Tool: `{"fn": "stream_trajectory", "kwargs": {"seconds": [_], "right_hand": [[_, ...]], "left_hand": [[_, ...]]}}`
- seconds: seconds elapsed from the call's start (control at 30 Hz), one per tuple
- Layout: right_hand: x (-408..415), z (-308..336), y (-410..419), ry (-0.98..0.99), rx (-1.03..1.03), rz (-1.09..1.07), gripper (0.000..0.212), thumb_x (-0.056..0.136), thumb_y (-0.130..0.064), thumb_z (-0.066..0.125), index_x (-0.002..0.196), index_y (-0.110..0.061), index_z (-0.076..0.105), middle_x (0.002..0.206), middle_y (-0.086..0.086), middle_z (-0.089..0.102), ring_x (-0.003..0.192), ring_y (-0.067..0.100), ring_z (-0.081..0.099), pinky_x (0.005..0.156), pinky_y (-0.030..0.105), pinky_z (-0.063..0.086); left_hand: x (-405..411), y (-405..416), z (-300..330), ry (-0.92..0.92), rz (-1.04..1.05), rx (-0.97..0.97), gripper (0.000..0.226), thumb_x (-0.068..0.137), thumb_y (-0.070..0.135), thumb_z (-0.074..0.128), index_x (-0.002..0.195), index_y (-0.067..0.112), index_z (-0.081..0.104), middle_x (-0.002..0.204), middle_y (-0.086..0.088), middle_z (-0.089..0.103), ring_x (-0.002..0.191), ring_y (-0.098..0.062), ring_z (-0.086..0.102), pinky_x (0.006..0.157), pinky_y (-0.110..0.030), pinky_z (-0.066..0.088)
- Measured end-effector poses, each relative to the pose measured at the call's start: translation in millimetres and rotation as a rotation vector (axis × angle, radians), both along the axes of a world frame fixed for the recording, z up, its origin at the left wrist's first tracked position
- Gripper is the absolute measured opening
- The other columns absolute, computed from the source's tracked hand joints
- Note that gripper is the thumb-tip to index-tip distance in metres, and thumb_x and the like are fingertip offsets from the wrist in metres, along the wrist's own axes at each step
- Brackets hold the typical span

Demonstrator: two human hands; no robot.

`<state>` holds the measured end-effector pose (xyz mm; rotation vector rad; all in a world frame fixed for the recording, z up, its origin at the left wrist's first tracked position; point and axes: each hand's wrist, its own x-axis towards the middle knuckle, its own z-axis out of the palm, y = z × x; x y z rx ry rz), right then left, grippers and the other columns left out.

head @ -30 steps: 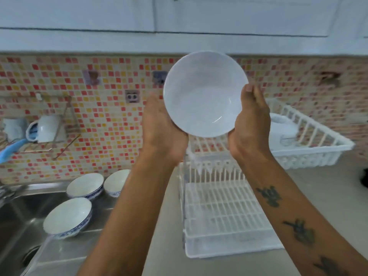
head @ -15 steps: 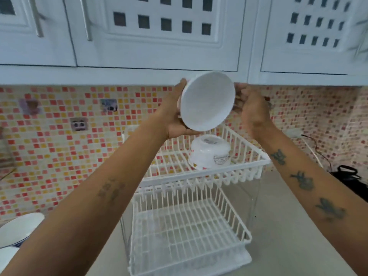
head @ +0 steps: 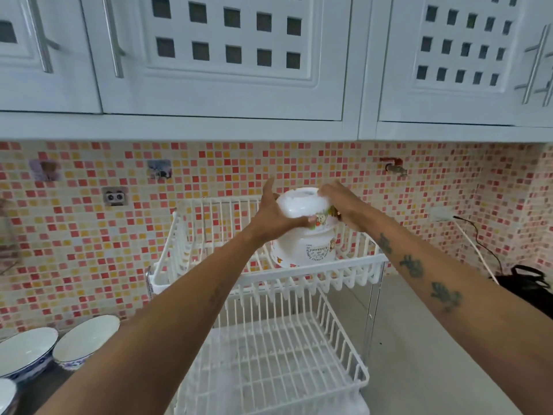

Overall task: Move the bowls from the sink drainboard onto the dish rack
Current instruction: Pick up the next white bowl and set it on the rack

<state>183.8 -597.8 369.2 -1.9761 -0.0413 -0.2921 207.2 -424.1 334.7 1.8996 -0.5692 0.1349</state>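
Observation:
Both hands hold a white bowl [head: 300, 205] upside down over the top tier of the white two-tier dish rack [head: 353, 262]. My left hand [head: 270, 217] grips its left side, thumb up. My right hand [head: 341, 205] grips its right side. The bowl sits on, or just above, another overturned white bowl [head: 305, 250] with cartoon prints that rests on the top tier. At the bottom left, blue-patterned white bowls [head: 25, 353] [head: 85, 339] stand upright on the drainboard.
The rack's lower tier [head: 278, 366] holds nothing visible. White wall cabinets [head: 227, 55] hang close above. A black bag [head: 526, 286] and a cable [head: 478, 241] lie on the grey counter to the right. Mosaic tiles cover the back wall.
The bowl was held up facing me, then turned upside down and lowered onto the overturned bowl on the top tier. My view has swung right and up toward the rack.

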Motion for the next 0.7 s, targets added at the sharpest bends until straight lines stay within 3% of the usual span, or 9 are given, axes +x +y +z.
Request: {"fn": "stream_trajectory", "kwargs": {"seconds": [0.1, 0.27, 0.37, 0.47, 0.57, 0.7], "right_hand": [[12, -14, -1, 0.065, 0.069, 0.019, 0.004, 0.089, -0.023, 0.041, 0.091, -0.021, 0.045, 0.104, 0.009, 0.049, 0.094, 0.026, 0.051, 0.076, 0.04, 0.044], [22, -27, -1, 0.132, 0.133, -0.01, 0.043, 0.085, -0.02, 0.042, 0.127, -0.009, 0.047, 0.12, 0.014, 0.053, 0.098, 0.029, 0.053, 0.076, 0.037, 0.043], [24, -32, -3, 0.145, 0.147, -0.036, 0.046, 0.083, -0.018, 0.044, 0.128, -0.009, 0.048, 0.13, 0.016, 0.052, 0.101, 0.03, 0.051, 0.076, 0.038, 0.04], [27, -35, -5, 0.149, 0.134, -0.049, 0.047, 0.082, -0.018, 0.044, 0.127, -0.008, 0.049, 0.135, 0.017, 0.048, 0.1, 0.028, 0.048, 0.077, 0.037, 0.038], [29, -37, -6, 0.17, 0.075, -0.039, 0.051, 0.083, -0.021, 0.042, 0.132, -0.007, 0.043, 0.138, 0.019, 0.045, 0.096, 0.025, 0.045, 0.078, 0.039, 0.034], [30, -37, -8, 0.242, -0.012, -0.045, 0.042, 0.087, -0.036, 0.04, 0.126, -0.021, 0.045, 0.129, 0.015, 0.053, 0.098, 0.025, 0.053, 0.084, 0.043, 0.045]], "left_hand": [[2, -3, -4, 0.024, 0.04, 0.023, 0.139, 0.057, 0.036, 0.092, 0.151, 0.033, -0.01, 0.154, -0.011, 0.026, 0.137, -0.031, 0.037, 0.109, -0.052, 0.04], [6, -3, -10, 0.036, 0.092, 0.19, 0.137, 0.059, 0.039, 0.09, 0.154, 0.026, -0.008, 0.158, -0.009, 0.012, 0.143, -0.031, 0.026, 0.111, -0.047, 0.034], [6, -4, -13, 0.058, 0.094, 0.273, 0.135, 0.061, 0.041, 0.089, 0.155, 0.019, -0.005, 0.159, -0.008, 0.005, 0.147, -0.029, 0.016, 0.115, -0.046, 0.029], [4, -6, -12, 0.132, 0.059, 0.244, 0.124, 0.057, 0.043, 0.09, 0.151, 0.013, 0.017, 0.153, -0.011, 0.026, 0.14, -0.03, 0.031, 0.113, -0.048, 0.037], [4, -8, -13, 0.19, -0.031, 0.141, 0.087, 0.056, 0.037, 0.09, 0.13, 0.017, 0.048, 0.13, -0.008, 0.056, 0.122, -0.029, 0.055, 0.101, -0.047, 0.049], [9, -13, -11, 0.243, -0.045, 0.078, 0.05, 0.067, 0.023, 0.088, 0.099, 0.029, 0.051, 0.115, -0.005, 0.061, 0.101, -0.022, 0.063, 0.094, -0.042, 0.055]]}}
